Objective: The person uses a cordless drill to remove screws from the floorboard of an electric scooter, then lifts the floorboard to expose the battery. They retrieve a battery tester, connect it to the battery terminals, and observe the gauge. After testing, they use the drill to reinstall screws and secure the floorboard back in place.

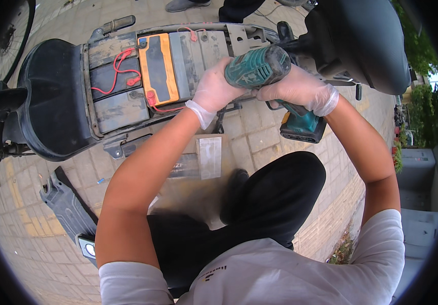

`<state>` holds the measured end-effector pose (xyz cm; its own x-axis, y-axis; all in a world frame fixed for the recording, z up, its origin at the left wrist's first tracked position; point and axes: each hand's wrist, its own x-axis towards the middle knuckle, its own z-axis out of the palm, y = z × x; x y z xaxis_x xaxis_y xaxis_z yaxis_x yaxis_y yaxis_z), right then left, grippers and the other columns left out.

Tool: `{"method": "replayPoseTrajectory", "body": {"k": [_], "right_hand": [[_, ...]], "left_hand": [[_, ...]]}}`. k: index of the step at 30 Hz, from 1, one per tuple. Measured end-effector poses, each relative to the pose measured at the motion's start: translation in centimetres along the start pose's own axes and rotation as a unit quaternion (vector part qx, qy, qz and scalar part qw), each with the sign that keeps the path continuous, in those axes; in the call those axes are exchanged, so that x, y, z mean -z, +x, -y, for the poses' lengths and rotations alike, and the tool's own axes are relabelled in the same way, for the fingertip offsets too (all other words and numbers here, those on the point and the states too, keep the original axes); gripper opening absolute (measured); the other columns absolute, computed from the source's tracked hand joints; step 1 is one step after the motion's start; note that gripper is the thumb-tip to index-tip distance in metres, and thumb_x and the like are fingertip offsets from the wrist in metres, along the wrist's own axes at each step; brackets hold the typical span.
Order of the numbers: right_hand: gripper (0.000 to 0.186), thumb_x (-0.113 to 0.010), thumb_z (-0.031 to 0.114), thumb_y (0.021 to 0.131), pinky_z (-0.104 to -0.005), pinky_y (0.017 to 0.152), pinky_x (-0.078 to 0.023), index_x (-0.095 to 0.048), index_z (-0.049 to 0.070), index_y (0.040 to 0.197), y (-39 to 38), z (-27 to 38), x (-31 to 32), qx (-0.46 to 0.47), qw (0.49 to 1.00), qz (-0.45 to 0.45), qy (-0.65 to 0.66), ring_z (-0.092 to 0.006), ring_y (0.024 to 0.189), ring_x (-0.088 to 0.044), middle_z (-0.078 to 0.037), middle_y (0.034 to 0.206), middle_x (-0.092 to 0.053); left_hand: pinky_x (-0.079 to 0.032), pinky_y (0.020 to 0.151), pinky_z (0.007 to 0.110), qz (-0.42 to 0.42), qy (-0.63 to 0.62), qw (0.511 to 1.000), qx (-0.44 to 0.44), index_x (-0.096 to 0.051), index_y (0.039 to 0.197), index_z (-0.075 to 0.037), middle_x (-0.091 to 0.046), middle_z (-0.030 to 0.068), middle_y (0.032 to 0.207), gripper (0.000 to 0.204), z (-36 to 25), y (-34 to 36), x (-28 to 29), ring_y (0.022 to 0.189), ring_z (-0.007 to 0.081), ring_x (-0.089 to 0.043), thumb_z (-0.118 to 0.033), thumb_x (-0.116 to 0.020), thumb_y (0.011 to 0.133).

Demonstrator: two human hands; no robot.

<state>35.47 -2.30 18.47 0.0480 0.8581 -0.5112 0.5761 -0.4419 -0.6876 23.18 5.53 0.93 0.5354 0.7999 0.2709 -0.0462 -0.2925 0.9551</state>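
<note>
One teal cordless power drill (265, 71) held just right of open scooter battery bay (127, 81), nose toward bay. Left hand (214, 89), clear disposable glove, grip wrapped shut around drill front body. Right hand (298, 89), gloved too, grip closed on drill handle; drill battery pack (303, 127) hangs below. In bay: four batteries counted, three dusty grey batteries (114, 76), one orange-and-black battery (158, 68), red wires (122, 71) across them. One grey plastic panel (66, 203) on paved ground (25, 244), below bay.
</note>
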Motion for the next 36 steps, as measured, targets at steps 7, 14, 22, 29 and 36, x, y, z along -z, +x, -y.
{"method": "replayPoseTrajectory", "body": {"k": [7, 14, 22, 29, 36], "right_hand": [[0.032, -0.071, 0.007, 0.077, -0.0279, 0.058, -0.052, -0.063, -0.001, 0.107, -0.1, 0.7, -0.3, -0.032, 0.999, -0.017, -0.001, -0.0131, 0.067, -0.059, -0.005, 0.087, -0.066], [0.029, -0.071, 0.007, 0.075, -0.0284, 0.058, -0.050, -0.064, 0.000, 0.102, -0.1, 0.4, -0.1, -0.029, 1.000, 0.000, -0.001, -0.0120, 0.065, -0.058, -0.004, 0.082, -0.064], [0.033, -0.073, 0.006, 0.076, -0.0288, 0.064, -0.053, -0.064, 0.000, 0.107, -0.1, -0.1, -0.2, -0.017, 1.000, -0.011, 0.003, -0.0122, 0.072, -0.060, -0.004, 0.091, -0.066], [0.032, -0.073, 0.007, 0.079, -0.0278, 0.063, -0.054, -0.064, 0.000, 0.110, 0.0, 0.0, -0.5, -0.039, 0.999, -0.016, 0.009, -0.0113, 0.073, -0.060, -0.004, 0.092, -0.066], [0.034, -0.073, 0.006, 0.079, -0.0280, 0.061, -0.054, -0.064, 0.001, 0.111, -0.3, 0.6, -0.7, -0.060, 0.998, -0.034, -0.003, -0.0113, 0.070, -0.059, -0.003, 0.091, -0.066]], "left_hand": [[-0.055, 0.086, 0.039, 0.026, -0.021, 0.999, 0.005, -0.060, 0.118, -0.004, -0.072, 0.0196, 0.103, 0.059, 0.1, 0.1, 0.5, 0.100, 0.0356, -0.070, -0.018, -0.088, 0.067], [-0.055, 0.089, 0.036, 0.044, -0.029, 0.999, -0.004, -0.060, 0.119, -0.003, -0.072, 0.0178, 0.106, 0.061, -0.3, 0.1, 1.0, 0.101, 0.0316, -0.071, -0.020, -0.089, 0.068], [-0.055, 0.090, 0.036, 0.108, 0.015, 0.994, -0.004, -0.062, 0.119, -0.003, -0.072, 0.0184, 0.107, 0.065, -1.4, 1.0, 1.8, 0.102, 0.0322, -0.071, -0.027, -0.091, 0.066], [-0.056, 0.084, 0.036, 0.021, -0.016, 1.000, -0.012, -0.062, 0.114, -0.002, -0.072, 0.0177, 0.099, 0.052, -0.1, 0.0, 0.4, 0.094, 0.0323, -0.072, -0.013, -0.086, 0.069], [-0.056, 0.082, 0.037, -0.021, 0.003, 1.000, -0.004, -0.062, 0.112, -0.003, -0.072, 0.0193, 0.099, 0.052, -0.1, -0.4, -0.4, 0.093, 0.0348, -0.072, -0.015, -0.088, 0.068]]}}
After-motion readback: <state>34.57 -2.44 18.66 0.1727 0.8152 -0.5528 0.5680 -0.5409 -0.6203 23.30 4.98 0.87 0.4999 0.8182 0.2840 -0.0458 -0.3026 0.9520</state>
